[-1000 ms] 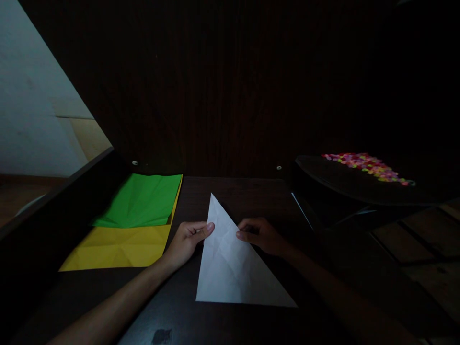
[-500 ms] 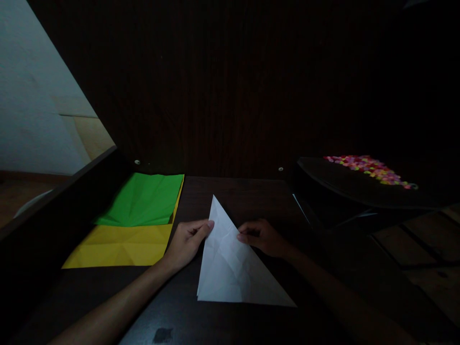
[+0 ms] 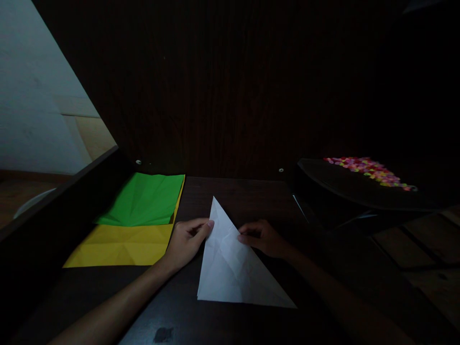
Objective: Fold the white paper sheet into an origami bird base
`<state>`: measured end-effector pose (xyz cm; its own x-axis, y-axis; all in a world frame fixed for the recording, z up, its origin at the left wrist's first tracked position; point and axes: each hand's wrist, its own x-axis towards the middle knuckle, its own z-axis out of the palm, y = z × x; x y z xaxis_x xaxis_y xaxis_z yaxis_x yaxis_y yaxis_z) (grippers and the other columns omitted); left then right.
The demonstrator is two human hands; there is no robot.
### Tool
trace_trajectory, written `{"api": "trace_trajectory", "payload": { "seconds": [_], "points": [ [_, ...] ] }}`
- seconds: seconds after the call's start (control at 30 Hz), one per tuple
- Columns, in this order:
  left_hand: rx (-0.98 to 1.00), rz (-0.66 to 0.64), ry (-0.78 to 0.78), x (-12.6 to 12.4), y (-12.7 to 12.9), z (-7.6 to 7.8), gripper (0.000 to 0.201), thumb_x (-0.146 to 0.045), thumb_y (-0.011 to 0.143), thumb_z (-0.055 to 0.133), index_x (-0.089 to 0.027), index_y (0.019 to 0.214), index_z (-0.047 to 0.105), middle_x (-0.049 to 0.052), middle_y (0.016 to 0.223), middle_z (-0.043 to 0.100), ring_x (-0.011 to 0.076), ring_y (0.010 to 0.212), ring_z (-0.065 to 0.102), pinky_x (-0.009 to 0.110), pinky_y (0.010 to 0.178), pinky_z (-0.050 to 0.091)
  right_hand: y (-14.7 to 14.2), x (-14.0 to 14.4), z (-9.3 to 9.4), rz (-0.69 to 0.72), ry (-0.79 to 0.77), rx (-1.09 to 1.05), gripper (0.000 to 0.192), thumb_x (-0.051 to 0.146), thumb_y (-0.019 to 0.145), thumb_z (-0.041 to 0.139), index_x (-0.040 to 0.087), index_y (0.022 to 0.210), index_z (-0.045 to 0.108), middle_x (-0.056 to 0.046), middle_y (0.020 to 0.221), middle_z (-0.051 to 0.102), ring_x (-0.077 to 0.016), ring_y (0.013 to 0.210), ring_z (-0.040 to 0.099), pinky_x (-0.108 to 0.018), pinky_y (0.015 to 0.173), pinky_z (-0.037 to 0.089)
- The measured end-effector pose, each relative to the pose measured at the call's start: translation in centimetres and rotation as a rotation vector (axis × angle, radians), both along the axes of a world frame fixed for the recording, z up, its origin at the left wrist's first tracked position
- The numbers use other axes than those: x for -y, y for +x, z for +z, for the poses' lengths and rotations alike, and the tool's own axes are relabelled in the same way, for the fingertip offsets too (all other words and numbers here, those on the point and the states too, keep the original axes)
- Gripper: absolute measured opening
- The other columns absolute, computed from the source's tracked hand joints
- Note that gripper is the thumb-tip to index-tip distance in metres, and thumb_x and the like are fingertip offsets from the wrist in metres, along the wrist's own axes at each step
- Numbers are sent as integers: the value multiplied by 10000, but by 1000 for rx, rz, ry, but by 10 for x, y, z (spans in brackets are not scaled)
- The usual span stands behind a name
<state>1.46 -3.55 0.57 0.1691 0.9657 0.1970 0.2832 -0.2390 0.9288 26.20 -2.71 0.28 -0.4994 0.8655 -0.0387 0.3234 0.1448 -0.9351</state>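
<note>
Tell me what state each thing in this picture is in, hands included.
White paper: folded into a triangle, creased.
Left hand: pinching the white paper's left edge.
Right hand: pinching its slanted right edge.
Yellow paper: creased, spread out, partly covered.
Green paper: creased, lying on the yellow paper.
Multicoloured cluster: unclear at this size.

The white paper (image 3: 230,268) is folded into a tall triangle, its face crossed by creases. It sits on the dark table (image 3: 233,323), narrow tip pointing away. The left edge runs steeply, the right slants out to a sharp near corner, and layers show slightly apart at the near left.
</note>
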Motion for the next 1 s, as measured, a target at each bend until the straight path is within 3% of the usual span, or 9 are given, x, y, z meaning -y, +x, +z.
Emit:
{"api": "trace_trajectory", "payload": {
  "seconds": [0.2,0.37,0.43,0.53,0.6,0.67,0.8,0.93,1.0],
  "points": [
    [-22,29,4,4,-4,6,323,-372,856,609,-150,670,751,3,615,673,163,559,576,236,512,438,-1,1,1,-1,-20,-47,239,401,817,668,167,833,716,-1,695,647,-125,625,555,-254,602,428],
    [-7,62,22,2,-3,6,279,-368,843,631,-152,735,770,12,657,714,175,581,613,241,515,470,-2,1,1,-46,-2,-88,259,380,814,680,174,968,710,4,713,639,-118,625,557,-249,602,429],
    [0,85,8,0,-2,3,273,-375,855,621,-150,840,774,33,766,748,193,674,662,255,587,521,-3,1,2,-68,12,-102,303,364,814,681,179,1054,680,13,706,622,-113,614,548,-246,597,425],
    [24,142,74,-2,0,1,410,-351,866,620,-164,1230,634,86,1117,714,223,914,684,314,763,567,-5,1,1,-102,33,-136,330,333,811,686,187,1100,624,26,705,605,-110,613,546,-244,605,426],
    [-30,199,238,-2,-1,1,617,-306,858,637,-193,1424,418,121,1343,575,245,1106,618,374,891,542,-6,1,0,-124,55,-141,277,324,810,684,188,1042,618,26,702,601,-113,620,551,-247,611,431],
    [-201,224,451,-2,-2,2,675,-261,847,653,-211,1450,355,132,1432,467,281,1274,485,446,1023,457,-6,0,-1,-138,95,-108,204,318,817,670,186,968,634,16,702,607,-123,634,560,-251,613,437],
    [-453,-8,715,1,-6,5,554,-182,885,592,-247,1407,418,103,1362,532,292,1315,432,506,1089,377,-8,1,-3,-111,231,23,124,288,854,617,185,880,679,-19,751,666,-151,694,597,-275,659,463],
    [-674,-410,677,4,-7,7,505,-220,930,538,-268,1422,434,72,1457,471,294,1398,331,521,1118,342,-10,4,-4,-58,391,85,130,255,891,582,191,889,695,-41,839,700,-165,760,620,-307,739,478],
    [-732,-519,622,5,-8,7,505,-273,953,515,-252,1446,409,72,1507,410,285,1427,289,501,1130,342,-10,4,-4,-36,475,104,130,248,899,582,194,891,700,-49,845,697,-175,783,615,-322,754,477]
  ]
}}
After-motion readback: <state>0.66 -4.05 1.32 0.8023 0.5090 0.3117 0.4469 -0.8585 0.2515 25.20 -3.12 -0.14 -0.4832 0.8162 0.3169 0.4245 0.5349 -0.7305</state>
